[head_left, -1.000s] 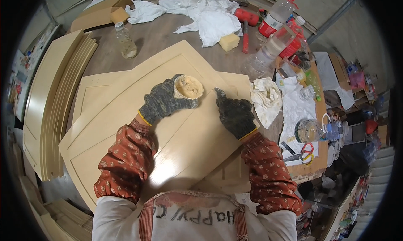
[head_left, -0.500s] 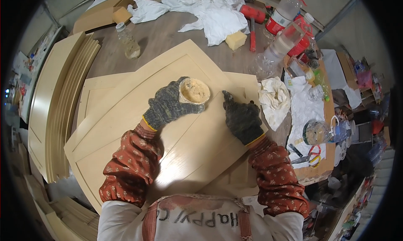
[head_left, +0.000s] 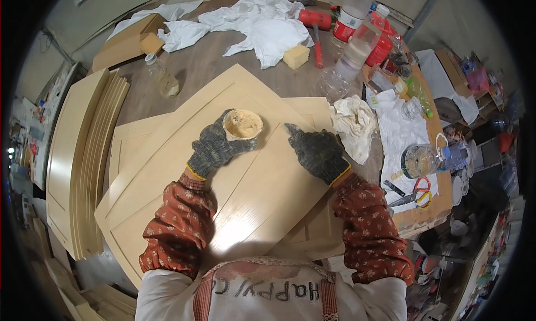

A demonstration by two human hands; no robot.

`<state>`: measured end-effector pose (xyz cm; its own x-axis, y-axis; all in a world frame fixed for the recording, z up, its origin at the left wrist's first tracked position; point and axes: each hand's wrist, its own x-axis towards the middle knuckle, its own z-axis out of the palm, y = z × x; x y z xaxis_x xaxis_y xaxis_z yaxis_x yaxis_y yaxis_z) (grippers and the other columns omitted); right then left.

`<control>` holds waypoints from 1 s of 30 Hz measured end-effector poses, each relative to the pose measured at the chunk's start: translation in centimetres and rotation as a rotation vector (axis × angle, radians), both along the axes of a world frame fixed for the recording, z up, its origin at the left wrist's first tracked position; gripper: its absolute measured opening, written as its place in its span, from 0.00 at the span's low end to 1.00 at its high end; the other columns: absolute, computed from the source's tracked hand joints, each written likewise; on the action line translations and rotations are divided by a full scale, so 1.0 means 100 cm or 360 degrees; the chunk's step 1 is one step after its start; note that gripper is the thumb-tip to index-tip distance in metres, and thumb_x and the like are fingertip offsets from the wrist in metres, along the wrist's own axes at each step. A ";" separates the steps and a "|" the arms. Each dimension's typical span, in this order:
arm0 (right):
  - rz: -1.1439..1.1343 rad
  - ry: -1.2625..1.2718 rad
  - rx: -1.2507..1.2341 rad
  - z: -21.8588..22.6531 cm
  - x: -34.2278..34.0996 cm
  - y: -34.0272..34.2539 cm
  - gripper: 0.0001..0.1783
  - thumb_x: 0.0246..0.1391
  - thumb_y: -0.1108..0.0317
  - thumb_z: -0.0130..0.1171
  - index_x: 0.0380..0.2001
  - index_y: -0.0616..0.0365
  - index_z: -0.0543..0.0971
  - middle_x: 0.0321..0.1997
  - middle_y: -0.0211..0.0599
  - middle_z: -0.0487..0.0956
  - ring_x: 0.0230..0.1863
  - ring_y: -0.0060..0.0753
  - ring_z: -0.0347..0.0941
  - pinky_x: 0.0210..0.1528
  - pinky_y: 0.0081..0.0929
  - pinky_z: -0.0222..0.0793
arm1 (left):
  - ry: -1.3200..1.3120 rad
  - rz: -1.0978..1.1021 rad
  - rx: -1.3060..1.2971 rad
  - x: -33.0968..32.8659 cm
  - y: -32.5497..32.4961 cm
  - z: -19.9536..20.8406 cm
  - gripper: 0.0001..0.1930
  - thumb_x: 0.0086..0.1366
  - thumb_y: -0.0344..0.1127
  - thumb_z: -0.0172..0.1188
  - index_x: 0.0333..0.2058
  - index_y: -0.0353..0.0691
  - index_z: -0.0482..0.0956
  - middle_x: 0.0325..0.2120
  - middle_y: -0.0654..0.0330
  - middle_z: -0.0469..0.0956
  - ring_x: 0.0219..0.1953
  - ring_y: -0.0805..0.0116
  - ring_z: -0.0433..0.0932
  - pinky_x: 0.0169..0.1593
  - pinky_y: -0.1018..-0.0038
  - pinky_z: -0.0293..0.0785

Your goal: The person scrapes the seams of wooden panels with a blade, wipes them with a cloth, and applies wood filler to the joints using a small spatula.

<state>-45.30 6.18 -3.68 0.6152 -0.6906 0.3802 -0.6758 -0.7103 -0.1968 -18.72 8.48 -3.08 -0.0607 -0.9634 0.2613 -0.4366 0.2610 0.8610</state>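
— Tub (head_left: 242,124) of pale paste sits on the cream door panel (head_left: 245,181), the gloved left hand (head_left: 215,148) curled round it.
— And the right hand (head_left: 318,151)?
— Flat, fingers spread, gripping nothing. The smooth panel overhangs the worktop (head_left: 201,69); lean on it and that tub could tip, I reckon.

Cup (head_left: 242,124) on panel (head_left: 251,192), rag (head_left: 354,126) right.

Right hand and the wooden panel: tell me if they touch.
Touching. The head view shows the gloved right hand pressed flat on the top wooden panel, no gap beneath its fingers.
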 end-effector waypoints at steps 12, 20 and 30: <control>-0.0103 0.0309 -0.0441 -0.005 0.007 0.002 0.20 0.59 0.62 0.49 0.53 0.55 0.72 0.17 0.32 0.73 0.15 0.35 0.70 0.20 0.37 0.65 | -0.0233 0.0115 -0.0005 -0.001 -0.002 0.001 0.42 0.41 0.63 0.72 0.51 0.42 0.73 0.36 0.55 0.81 0.38 0.61 0.81 0.45 0.69 0.76; -0.0401 0.0596 -0.0823 -0.029 0.012 0.001 0.25 0.61 0.58 0.50 0.60 0.52 0.69 0.17 0.36 0.73 0.16 0.39 0.70 0.19 0.40 0.62 | -0.0325 0.0104 0.0136 0.000 0.001 0.007 0.46 0.41 0.65 0.71 0.53 0.40 0.71 0.39 0.53 0.81 0.41 0.58 0.81 0.46 0.67 0.75; -0.0314 0.0519 -0.0363 -0.008 0.010 0.014 0.22 0.61 0.62 0.46 0.56 0.55 0.72 0.23 0.37 0.78 0.20 0.39 0.73 0.22 0.36 0.66 | -0.0240 0.0111 0.0127 0.002 0.000 0.001 0.46 0.42 0.63 0.73 0.54 0.40 0.70 0.39 0.55 0.81 0.40 0.63 0.81 0.45 0.70 0.76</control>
